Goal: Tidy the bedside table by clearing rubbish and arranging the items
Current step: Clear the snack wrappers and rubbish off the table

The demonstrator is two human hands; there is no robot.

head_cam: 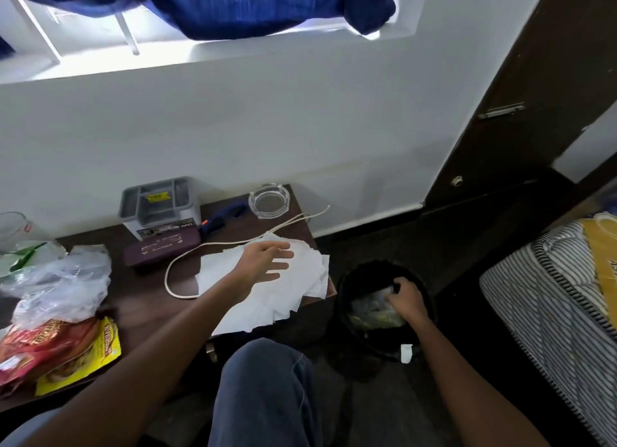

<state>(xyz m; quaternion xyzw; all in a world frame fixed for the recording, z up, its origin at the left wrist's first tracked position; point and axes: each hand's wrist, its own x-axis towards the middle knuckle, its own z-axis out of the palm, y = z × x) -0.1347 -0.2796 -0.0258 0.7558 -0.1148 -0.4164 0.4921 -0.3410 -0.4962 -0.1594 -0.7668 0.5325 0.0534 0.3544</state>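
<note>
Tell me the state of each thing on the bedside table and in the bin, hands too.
White papers: fanned out, overhanging the bedside table.
Cord: loose, looped.
Glass ashtray: upright, empty.
Purple case: closed, flat.
Plastic bags: crumpled.
Black bin: holding rubbish.
Left hand: open, above the papers.
Right hand: in the bin, grip unclear.

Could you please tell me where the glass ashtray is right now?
In the head view, the glass ashtray sits at the bedside table's far right corner by the wall, right of the grey organiser.
</note>
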